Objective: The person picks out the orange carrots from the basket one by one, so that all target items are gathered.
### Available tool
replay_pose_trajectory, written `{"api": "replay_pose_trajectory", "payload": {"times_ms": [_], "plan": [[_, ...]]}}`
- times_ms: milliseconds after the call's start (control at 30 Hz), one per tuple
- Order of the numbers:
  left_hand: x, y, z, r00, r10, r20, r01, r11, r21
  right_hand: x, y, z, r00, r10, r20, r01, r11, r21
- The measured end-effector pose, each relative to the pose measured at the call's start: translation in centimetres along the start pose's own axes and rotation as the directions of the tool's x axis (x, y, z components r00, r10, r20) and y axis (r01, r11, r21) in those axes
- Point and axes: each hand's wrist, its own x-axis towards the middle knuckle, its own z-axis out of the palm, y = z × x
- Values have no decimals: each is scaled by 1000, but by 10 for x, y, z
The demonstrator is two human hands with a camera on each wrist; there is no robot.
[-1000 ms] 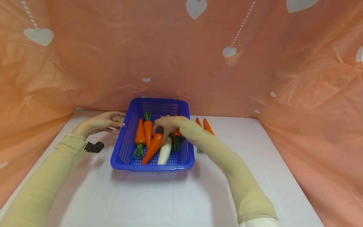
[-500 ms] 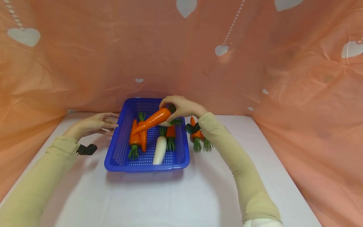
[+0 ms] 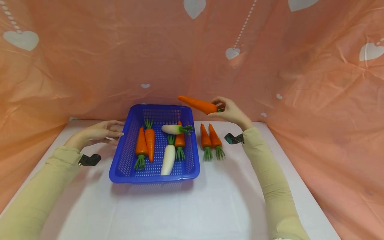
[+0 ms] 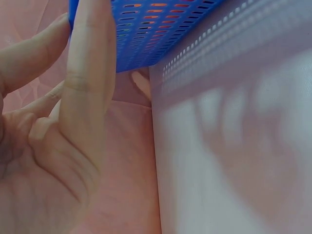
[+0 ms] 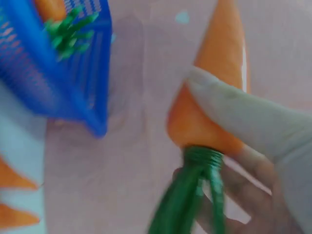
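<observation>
My right hand [image 3: 230, 111] grips an orange carrot [image 3: 196, 103] at its thick, leafy end. The carrot is in the air above the table, just right of the basket's far corner, its tip pointing left. In the right wrist view, the thumb lies across the carrot [image 5: 219, 53], with green tops [image 5: 183, 200] hanging below. At the left side of the blue plastic basket [image 3: 154, 179], my left hand [image 3: 97, 133] touches the rim with fairly straight fingers. Inside the basket are three carrots [image 3: 150, 143] and two white radishes [image 3: 168, 160], one lying across a carrot.
Two carrots [image 3: 206, 138] lie side by side on the white table [image 3: 180, 213], right of the basket, green tops toward me. A pink sheet with white hearts [image 3: 168, 66] hangs behind and at both sides.
My right hand has lifted the carrot out of the basket and carried it up and right, past the rim. My left hand has stayed at the basket's left side.
</observation>
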Motion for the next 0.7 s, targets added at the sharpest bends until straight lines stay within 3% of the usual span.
{"api": "replay_pose_trajectory", "payload": {"times_ms": [100,267,433,700], "plan": [[1,-1,0,1000,3,2,-3,1000,-16,-18,19,-7,986,155,-61,-152,987,55],[2,-2,-1,1000,13,7,-13,999,-41,-46,54,-12,927,363,-98,-351,929,118],[1,-1,-1,1000,17,3,-17,999,-42,-71,85,-6,881,466,-76,-440,869,224],[2,-4,1,1000,12,0,-12,999,-48,-92,119,9,840,541,-39,-506,807,306]]}}
